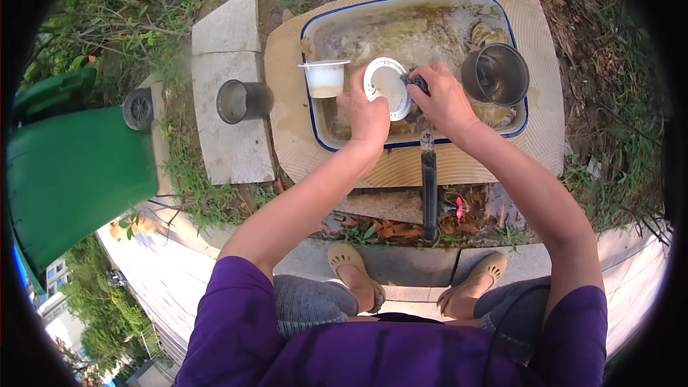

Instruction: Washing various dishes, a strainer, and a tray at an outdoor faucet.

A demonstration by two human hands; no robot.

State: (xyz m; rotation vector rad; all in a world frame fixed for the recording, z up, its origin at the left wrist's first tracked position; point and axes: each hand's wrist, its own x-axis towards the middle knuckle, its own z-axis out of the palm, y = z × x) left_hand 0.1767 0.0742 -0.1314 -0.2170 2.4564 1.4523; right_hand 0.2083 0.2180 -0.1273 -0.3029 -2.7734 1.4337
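Head view: the left hand (367, 115) is closed on a round white container (390, 89), fingers and thumb gripping its left side and near rim. The container is tilted with its opening toward the camera and is held above the near half of a white enamel basin (401, 29) with a blue rim. The right hand (442, 98) pinches a dark pad (418, 84) between thumb and fingers; the pad meets the right rim of the container. The pad's material cannot be determined. 1 further white cup (326, 79), flanged at the top, is at the basin's left edge, just beside the left hand. 1 black pot (496, 75) is at the basin's right edge, mouth visible. The basin is seated on a wood-grained slab (541, 129). Left of this slab, 1 dark cup (258, 102) is located at the right edge of a grey slab (233, 150). A dark pipe (429, 193) passes the near edge of the wood-grained slab and reaches the basin's near edge; a red handle (459, 207) is to the right of its lower part. A green bin (79, 179) with 1 visible wheel (137, 109) is positioned at far left.
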